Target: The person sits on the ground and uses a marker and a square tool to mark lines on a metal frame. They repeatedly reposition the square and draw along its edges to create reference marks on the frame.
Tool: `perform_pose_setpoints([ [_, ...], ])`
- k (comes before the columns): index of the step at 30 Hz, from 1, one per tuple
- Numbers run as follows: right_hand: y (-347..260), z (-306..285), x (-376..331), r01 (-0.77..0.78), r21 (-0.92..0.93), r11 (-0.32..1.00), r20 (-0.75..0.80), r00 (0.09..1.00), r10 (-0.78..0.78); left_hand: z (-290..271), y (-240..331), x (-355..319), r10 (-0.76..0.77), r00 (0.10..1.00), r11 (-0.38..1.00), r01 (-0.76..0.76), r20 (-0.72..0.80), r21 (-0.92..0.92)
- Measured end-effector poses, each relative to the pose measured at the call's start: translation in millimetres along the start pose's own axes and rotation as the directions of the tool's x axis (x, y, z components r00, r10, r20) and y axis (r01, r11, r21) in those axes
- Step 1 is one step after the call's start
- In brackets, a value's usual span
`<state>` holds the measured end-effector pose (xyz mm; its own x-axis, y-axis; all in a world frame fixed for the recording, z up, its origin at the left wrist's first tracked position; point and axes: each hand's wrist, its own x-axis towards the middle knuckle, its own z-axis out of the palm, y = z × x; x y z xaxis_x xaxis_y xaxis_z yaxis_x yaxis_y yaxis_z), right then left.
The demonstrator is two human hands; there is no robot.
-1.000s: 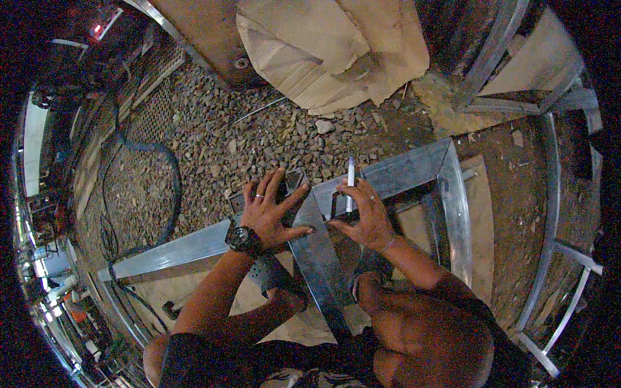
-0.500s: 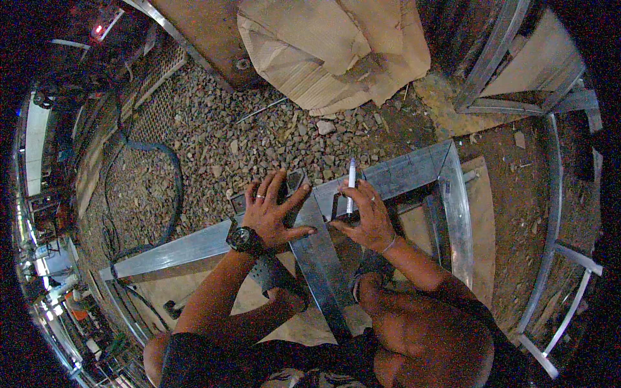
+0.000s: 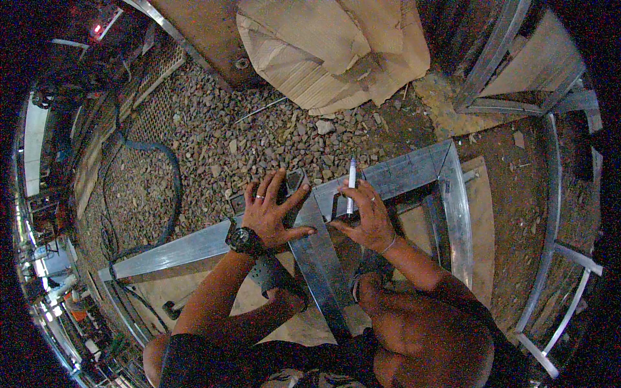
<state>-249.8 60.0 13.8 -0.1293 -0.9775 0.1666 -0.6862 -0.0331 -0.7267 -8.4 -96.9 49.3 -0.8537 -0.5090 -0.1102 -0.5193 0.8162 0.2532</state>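
My left hand, fingers spread, lies pressed on the metal frame, beside its junction with a crosswise metal bar. A dark-edged piece shows past its fingertips, mostly covered, so I cannot make out its kind. Just right of the junction, my right hand grips a white marker pen between its fingers, upright in the picture with the bluish end pointing away from me. A small dark rectangular edge appears between that hand's thumb and forefinger; whether it is touched, I cannot tell.
Gravel covers the ground beyond the frame. A crumpled cardboard sheet lies at the far side. To the left a dark cable curls across the stones and over the frame. Another metal frame stands at right.
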Motion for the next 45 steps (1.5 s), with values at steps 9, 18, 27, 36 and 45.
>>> perform_pose_setpoints([
  [9,-3,-1,1,-0.022,0.001,1.000,0.005,1.000,0.022,-5,3,2,-0.015,1.000,1.000,0.015,0.027,0.006],
  [18,-5,-2,2,-0.040,0.015,0.999,0.023,0.999,0.039,-7,1,2,-0.023,0.999,0.999,0.024,0.047,-0.026],
  [27,-2,-2,1,0.008,-0.011,1.000,-0.005,1.000,-0.008,-6,3,3,-0.042,0.997,0.999,0.042,0.070,0.001],
  [36,2,1,-1,0.007,-0.025,1.000,-0.004,1.000,-0.007,-8,6,3,-0.061,0.995,0.998,0.061,0.082,0.005],
  [45,4,0,-4,0.017,-0.002,1.000,-0.019,1.000,-0.017,-5,3,3,-0.031,0.998,0.999,0.032,0.053,-0.020],
])
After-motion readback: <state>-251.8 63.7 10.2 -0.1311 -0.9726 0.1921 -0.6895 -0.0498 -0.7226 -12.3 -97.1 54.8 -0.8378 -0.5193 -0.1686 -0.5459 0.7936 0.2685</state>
